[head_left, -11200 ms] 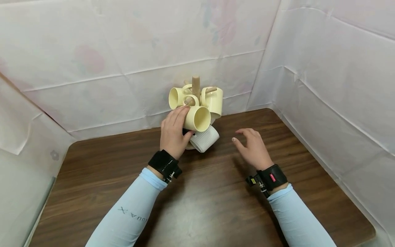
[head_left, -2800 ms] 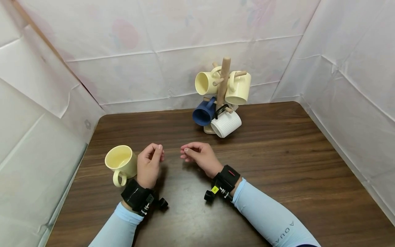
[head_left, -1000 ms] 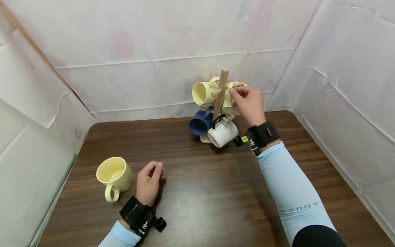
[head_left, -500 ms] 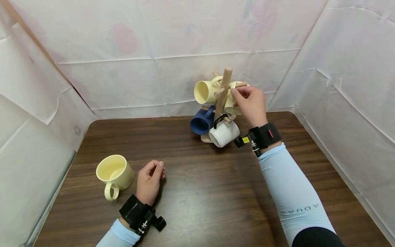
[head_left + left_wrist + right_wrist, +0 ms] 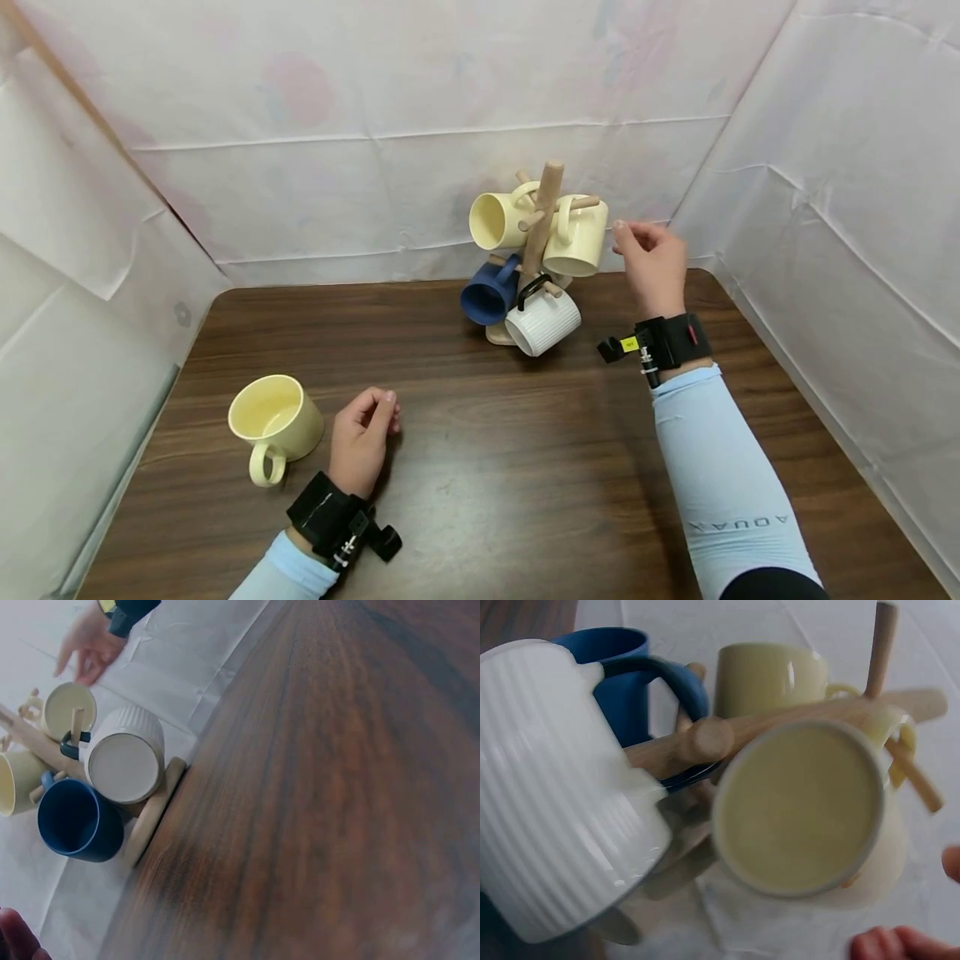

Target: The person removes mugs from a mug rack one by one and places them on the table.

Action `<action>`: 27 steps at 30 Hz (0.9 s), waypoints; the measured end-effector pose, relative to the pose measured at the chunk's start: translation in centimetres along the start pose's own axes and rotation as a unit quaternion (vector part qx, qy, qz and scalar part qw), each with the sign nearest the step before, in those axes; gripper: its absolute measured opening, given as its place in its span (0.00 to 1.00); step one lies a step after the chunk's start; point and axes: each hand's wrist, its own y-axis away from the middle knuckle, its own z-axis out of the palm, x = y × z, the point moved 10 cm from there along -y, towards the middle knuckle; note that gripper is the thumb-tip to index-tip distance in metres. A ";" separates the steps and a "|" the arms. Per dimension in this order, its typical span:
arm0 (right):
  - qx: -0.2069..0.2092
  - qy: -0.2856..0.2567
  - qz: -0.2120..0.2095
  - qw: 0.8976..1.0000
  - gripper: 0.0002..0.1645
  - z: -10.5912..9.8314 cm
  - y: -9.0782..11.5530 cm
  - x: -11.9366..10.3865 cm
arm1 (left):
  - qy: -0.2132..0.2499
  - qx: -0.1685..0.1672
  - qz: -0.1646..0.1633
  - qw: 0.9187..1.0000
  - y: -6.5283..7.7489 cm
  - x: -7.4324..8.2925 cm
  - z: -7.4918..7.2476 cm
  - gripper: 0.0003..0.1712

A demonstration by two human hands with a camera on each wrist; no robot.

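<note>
My right hand (image 5: 655, 258) hovers just right of a pale yellow mug (image 5: 581, 246), a small gap between them, fingers loosely bent around nothing. That mug hangs by its handle on an upper peg of a wooden mug tree (image 5: 542, 225). In the right wrist view, the fingertips (image 5: 889, 945) show at the lower right, apart from the yellow mug (image 5: 799, 810). Loosely curled and holding nothing, my left hand (image 5: 363, 437) rests on the table. To its left another yellow mug (image 5: 288, 429) stands upright, its handle towards me.
Also on the tree hang a yellow mug (image 5: 491, 221) at upper left, a blue mug (image 5: 486, 298) below it, and a white ribbed mug (image 5: 546, 323) with a black handle. An upper front peg (image 5: 531, 221) is bare. Sheeted walls (image 5: 300, 208) border the wooden table (image 5: 465, 467).
Earlier, a yellow mug left the front upper peg and now stands at the table's left. My right hand reached the right mug's handle, then drew off rightward; that mug still hangs.
</note>
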 end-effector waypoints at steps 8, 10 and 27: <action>-0.176 -0.137 0.131 0.966 0.50 5.3 -0.1 2.4 | -0.005 0.010 0.000 1.000 0.3 -0.2 -0.8 0.18; -0.188 -0.155 0.140 0.960 0.49 5.9 -0.1 2.3 | -0.001 0.013 0.003 1.000 0.4 -0.2 -0.9 0.18; -0.143 -0.160 0.129 0.968 0.39 5.2 0.0 2.4 | -0.006 0.000 -0.008 1.000 0.2 -0.2 -0.3 0.18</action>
